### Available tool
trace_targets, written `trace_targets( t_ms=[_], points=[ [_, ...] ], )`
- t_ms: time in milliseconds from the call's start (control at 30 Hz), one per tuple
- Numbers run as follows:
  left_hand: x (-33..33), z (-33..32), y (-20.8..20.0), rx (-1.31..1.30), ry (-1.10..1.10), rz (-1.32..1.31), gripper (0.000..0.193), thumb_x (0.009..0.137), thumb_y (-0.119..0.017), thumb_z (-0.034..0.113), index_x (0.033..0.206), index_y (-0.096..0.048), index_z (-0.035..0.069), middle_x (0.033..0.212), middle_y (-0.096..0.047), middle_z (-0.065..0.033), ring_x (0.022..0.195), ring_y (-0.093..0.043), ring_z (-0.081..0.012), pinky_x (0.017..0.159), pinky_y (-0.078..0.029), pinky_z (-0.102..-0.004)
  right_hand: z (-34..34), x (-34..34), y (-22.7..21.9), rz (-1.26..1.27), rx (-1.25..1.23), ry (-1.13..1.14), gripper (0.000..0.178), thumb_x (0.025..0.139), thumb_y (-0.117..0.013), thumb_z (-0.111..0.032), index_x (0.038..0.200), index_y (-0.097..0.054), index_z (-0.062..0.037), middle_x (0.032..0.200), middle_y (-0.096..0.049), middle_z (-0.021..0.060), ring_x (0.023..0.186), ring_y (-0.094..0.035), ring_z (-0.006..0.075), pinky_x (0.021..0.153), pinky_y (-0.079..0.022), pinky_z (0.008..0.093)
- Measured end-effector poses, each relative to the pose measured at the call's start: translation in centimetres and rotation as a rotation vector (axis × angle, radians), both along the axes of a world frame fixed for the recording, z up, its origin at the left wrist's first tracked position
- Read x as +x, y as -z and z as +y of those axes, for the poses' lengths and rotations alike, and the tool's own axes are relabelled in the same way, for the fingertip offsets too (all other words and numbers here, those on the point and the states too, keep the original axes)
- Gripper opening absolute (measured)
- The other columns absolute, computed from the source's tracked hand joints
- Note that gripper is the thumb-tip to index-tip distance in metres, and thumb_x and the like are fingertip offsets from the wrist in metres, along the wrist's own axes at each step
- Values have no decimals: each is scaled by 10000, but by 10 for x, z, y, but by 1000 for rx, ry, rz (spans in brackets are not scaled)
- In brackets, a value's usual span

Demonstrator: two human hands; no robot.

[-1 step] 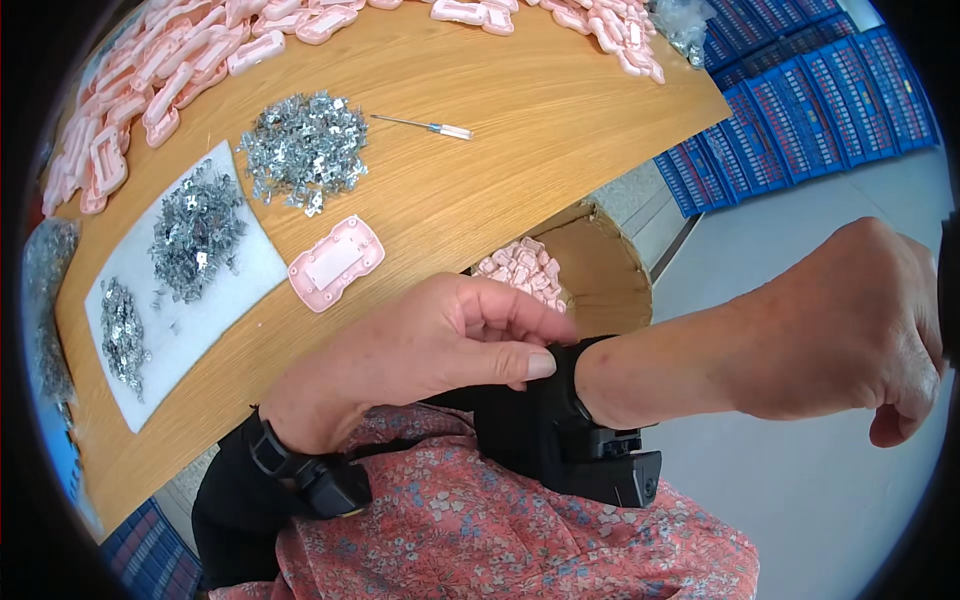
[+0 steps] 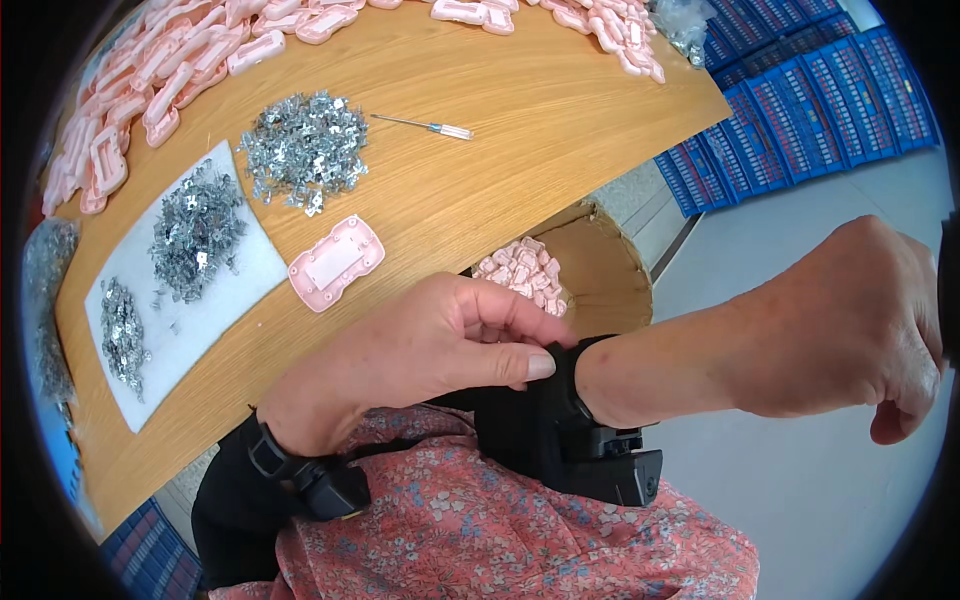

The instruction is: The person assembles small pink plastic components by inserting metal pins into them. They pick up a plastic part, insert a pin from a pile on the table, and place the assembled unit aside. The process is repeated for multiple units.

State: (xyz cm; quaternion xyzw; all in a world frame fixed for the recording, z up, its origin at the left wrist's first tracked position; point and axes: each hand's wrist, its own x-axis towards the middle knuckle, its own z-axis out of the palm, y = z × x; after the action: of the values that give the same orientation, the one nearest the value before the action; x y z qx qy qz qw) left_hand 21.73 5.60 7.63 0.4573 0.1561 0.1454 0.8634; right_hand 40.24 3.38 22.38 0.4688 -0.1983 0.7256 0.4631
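My left hand (image 2: 455, 335) reaches across to my right wrist, thumb and fingers pinched on a black wrist strap (image 2: 567, 385). A black box-shaped device (image 2: 618, 478) hangs below that strap. My right arm stretches to the right, and my right hand (image 2: 850, 325) is at the picture's edge with its fingers curled in; whatever may be inside them is hidden. Around my left wrist sits a similar black strap (image 2: 268, 455) with its own device. On the table beyond my left hand lies a pink plastic shell (image 2: 337, 264), its hollow side up.
Small metal clips lie in a pile (image 2: 305, 150) on the wooden table (image 2: 420, 210) and on a white foam sheet (image 2: 225, 310). A screwdriver (image 2: 450, 131) lies farther back. Pink shells (image 2: 190, 60) crowd the far edge. A cardboard box (image 2: 610, 265) holds small pink parts; blue trays (image 2: 800, 110) stand right.
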Motion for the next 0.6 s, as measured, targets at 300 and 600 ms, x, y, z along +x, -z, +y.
trace_targets(
  t_ms=[300, 600],
  points=[
    [-38, -10, -18, 435, -95, 12, 86, 882, -709, 25, 957, -672, 6, 1002, -683, -92, 929, -643, -158, 815, -506, -281, 8, 11, 8, 78, 20, 162, 70, 847, -598, 3, 821, -658, 30, 682, -619, 198, 516, -600, 319, 480, -522, 449],
    [-29, -17, -10, 494, -196, -163, 90, 836, -745, 19, 888, -673, 38, 1083, -674, -145, 991, -649, -226, 859, -501, -328, 12, 14, 7, 20, -50, 124, 69, 845, -594, 20, 800, -646, 27, 654, -610, 196, 491, -595, 315, 478, -536, 449]
  ],
)
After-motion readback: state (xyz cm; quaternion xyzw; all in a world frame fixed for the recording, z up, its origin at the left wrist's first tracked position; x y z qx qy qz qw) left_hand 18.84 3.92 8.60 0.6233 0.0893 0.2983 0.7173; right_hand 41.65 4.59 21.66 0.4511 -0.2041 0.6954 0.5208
